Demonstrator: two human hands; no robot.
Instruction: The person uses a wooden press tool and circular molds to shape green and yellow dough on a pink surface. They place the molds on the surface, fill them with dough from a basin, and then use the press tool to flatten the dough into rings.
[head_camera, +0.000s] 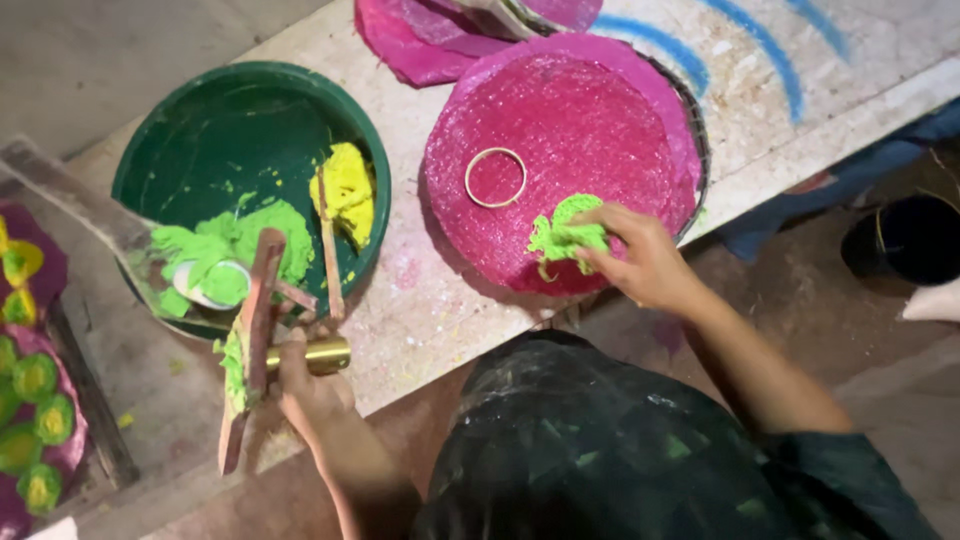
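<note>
While the right hand (640, 262) pinches a lump of bright green paste (562, 238) between its fingertips, it presses that lump onto the near edge of a round pink disc (580, 130), which lies on a pale work table (430, 300). Just beyond the fingers, on the disc, sits a thin brass ring (495, 177), apart from the paste. The left hand (305, 385) is closed around a short brass cylinder (322, 355), with a green-smeared wooden stick (250, 340) leaning just beside it. Past that hand stands a round green basin (250, 110) holding heaps of green and yellow paste, more sticks and a small white cup (210, 285). Farther to that hand's outer side lie dark pink discs dotted with green and yellow blobs (25, 400). More pink discs (420, 40) are stacked beyond the right hand.
</note>
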